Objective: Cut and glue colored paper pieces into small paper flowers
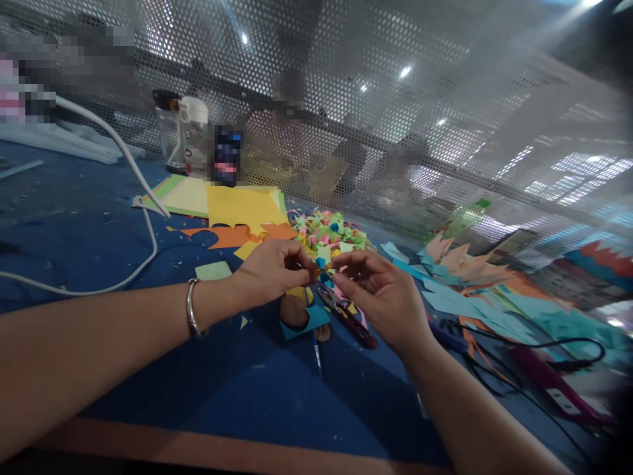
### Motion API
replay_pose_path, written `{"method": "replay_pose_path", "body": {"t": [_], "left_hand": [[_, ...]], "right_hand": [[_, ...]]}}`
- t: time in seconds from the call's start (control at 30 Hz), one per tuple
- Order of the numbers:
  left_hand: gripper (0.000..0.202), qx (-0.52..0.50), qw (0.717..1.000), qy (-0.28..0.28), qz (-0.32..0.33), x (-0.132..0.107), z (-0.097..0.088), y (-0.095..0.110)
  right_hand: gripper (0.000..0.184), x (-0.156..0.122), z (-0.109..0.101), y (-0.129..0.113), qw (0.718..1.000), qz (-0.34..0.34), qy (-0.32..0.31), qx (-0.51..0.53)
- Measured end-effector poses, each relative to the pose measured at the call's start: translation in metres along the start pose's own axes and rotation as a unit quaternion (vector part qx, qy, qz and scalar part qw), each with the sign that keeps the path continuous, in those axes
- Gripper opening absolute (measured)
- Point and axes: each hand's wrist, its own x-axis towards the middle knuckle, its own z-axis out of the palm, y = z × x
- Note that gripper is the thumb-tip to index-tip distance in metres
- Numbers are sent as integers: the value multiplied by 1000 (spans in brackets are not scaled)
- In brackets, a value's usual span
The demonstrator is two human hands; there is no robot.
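Note:
My left hand (274, 270), with a silver bangle on its wrist, is closed in a pinch on a tiny folded piece of coloured paper (320, 264) above the blue table (237, 382). My right hand (383, 290) meets it from the right, fingers curled and pinching the same small paper piece. Just behind the hands lies a heap of small folded paper pieces (331, 231) in green, pink and yellow. Under the hands lie small red-handled scissors (349, 316), a blue paper scrap (306, 320) and a pen (316, 349).
Yellow and orange paper sheets (242, 208) lie at the back left, beside a clear bottle (182, 135). A white cable (143, 218) loops over the left side. Cut teal and orange paper (475, 277) and a purple tool with black cord (548, 382) fill the right. Perforated mesh screen (395, 99) behind.

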Motion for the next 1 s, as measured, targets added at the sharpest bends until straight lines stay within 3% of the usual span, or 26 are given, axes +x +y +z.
{"method": "replay_pose_path", "body": {"t": [0.33, 0.63, 0.8, 0.87, 1.0], "left_hand": [[13, -5, 999, 37, 34, 2, -1, -2], [14, -24, 999, 17, 35, 0, 2, -2], [26, -26, 998, 1, 65, -2, 0, 3], [31, -45, 997, 11, 55, -4, 0, 8], [21, -55, 998, -1, 5, -6, 1, 17]], "right_hand": [[23, 1, 4, 0, 1000, 12, 9, -14], [12, -1, 4, 0, 998, -14, 29, -44], [6, -2, 4, -4, 995, -40, 49, -81], [6, -3, 4, -4, 994, -47, 48, -90], [5, -3, 4, -4, 990, -68, 40, -114]]}}
